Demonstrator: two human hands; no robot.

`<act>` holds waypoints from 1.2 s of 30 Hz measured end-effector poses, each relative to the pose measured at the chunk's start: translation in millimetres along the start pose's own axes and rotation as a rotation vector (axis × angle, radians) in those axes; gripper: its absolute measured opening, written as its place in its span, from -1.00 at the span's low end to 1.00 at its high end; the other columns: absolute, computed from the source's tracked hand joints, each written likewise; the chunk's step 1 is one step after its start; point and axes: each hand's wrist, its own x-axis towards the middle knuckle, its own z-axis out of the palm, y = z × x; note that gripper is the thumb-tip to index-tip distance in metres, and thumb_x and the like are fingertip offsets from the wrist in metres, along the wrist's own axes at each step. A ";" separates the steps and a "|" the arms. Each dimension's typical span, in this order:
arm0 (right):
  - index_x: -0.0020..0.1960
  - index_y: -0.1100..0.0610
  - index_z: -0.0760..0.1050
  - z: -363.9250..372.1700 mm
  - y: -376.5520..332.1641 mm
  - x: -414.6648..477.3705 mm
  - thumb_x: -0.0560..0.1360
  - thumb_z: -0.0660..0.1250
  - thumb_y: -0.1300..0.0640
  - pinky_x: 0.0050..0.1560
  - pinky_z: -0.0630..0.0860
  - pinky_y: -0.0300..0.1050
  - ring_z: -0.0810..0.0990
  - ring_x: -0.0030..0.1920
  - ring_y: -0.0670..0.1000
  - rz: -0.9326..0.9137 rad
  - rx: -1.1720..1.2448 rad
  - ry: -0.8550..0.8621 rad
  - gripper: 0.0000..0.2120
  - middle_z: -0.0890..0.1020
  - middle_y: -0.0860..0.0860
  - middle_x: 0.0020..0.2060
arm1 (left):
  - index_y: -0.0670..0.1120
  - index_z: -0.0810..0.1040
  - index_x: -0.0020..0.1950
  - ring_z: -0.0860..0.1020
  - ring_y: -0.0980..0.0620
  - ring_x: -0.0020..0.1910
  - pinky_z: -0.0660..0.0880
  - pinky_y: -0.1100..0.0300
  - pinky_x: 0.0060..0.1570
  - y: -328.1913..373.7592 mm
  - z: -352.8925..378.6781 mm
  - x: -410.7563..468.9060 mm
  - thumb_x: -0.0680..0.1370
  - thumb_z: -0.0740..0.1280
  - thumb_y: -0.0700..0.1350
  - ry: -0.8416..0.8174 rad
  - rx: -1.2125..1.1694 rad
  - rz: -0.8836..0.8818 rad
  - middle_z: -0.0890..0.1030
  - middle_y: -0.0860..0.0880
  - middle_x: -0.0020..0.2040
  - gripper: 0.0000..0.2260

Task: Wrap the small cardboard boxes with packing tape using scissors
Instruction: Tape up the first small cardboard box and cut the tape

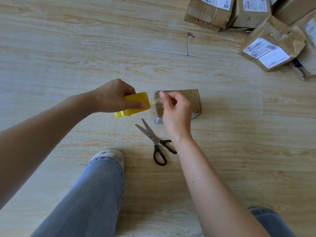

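Observation:
My left hand [114, 96] grips a yellow roll of packing tape [135, 104] above the wooden floor. Just to its right, my right hand [176, 110] pinches the clear free end of the tape [154, 100], a short stretch pulled off the roll. Behind and partly under the right hand a small cardboard box [191, 98] lies on the floor. Black-handled scissors [154, 141] lie on the floor below the hands, blades apart and pointing up-left, untouched.
A pile of taped cardboard boxes with shipping labels [266, 53] fills the top right corner. My left leg in jeans [89, 197] and a white shoe [109, 153] reach in from the bottom, my right knee [270, 219] at the bottom right.

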 end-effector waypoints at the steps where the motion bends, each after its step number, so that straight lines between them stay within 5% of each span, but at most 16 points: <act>1: -0.13 0.21 0.58 -3.8 -0.4 1.1 0.57 0.33 0.16 -0.25 0.47 -0.32 0.51 -0.33 -0.18 0.001 0.011 0.014 -0.84 0.60 -0.03 -0.32 | -0.07 0.56 -0.27 0.46 0.13 -0.42 0.32 0.26 -0.41 1.3 0.4 1.5 0.42 0.39 0.20 0.020 0.005 -0.017 0.51 0.02 -0.41 -0.66; 6: -0.20 0.15 0.57 -24.8 0.4 13.1 0.55 0.36 0.20 -0.25 0.44 -0.41 0.49 -0.39 -0.27 0.006 0.003 0.043 -0.85 0.57 -0.11 -0.37 | -0.11 0.55 -0.31 0.41 0.18 -0.50 0.30 0.31 -0.46 2.2 1.3 -4.0 0.30 0.29 0.33 -0.033 -0.145 0.034 0.47 0.06 -0.50 -0.52; 11: -0.19 0.16 0.58 -44.2 2.1 24.3 0.55 0.37 0.18 -0.20 0.45 -0.41 0.53 -0.33 -0.23 -0.031 -0.024 0.127 -0.85 0.58 -0.11 -0.35 | -0.11 0.55 -0.35 0.46 0.00 -0.38 0.31 0.17 -0.39 6.4 -1.8 7.6 0.20 0.17 0.47 0.094 0.118 -0.140 0.51 -0.08 -0.39 -0.37; 19: -0.21 0.11 0.56 -69.7 15.5 61.9 0.54 0.38 0.13 -0.30 0.35 -0.46 0.51 -0.31 -0.16 -0.025 -0.294 0.089 -0.84 0.56 -0.13 -0.36 | -0.16 0.57 -0.27 0.47 -0.02 -0.37 0.32 0.18 -0.38 1.8 2.4 13.3 0.52 0.30 0.17 0.108 -0.146 -0.060 0.53 -0.10 -0.35 -0.59; 23: -0.11 0.19 0.61 -65.5 23.9 67.8 0.55 0.36 0.10 -0.15 0.38 -0.22 0.54 -0.18 -0.02 -0.015 -0.374 0.118 -0.84 0.61 -0.02 -0.23 | -0.11 0.59 -0.26 0.52 0.01 -0.34 0.35 0.22 -0.41 3.9 11.2 26.9 0.49 0.29 0.24 0.167 -0.022 -0.126 0.56 -0.08 -0.32 -0.58; 29: -0.09 0.21 0.62 -66.4 30.4 70.3 0.55 0.37 0.10 -0.14 0.40 -0.26 0.60 -0.15 0.00 0.088 -0.305 0.179 -0.82 0.66 0.04 -0.19 | 0.00 0.45 -0.37 0.41 0.05 -0.38 0.28 0.22 -0.41 -2.0 14.2 39.7 0.35 0.23 0.47 0.272 0.317 -0.176 0.45 0.02 -0.39 -0.48; 36: -0.12 0.12 0.58 -68.7 35.8 68.6 0.56 0.36 0.09 -0.31 0.31 -0.39 0.52 -0.21 -0.08 0.016 -0.404 0.114 -0.87 0.60 -0.05 -0.21 | 0.02 0.52 -0.42 0.48 0.05 -0.43 0.29 0.25 -0.45 -16.3 22.3 34.5 0.33 0.24 0.47 0.235 0.227 -0.198 0.51 -0.01 -0.46 -0.48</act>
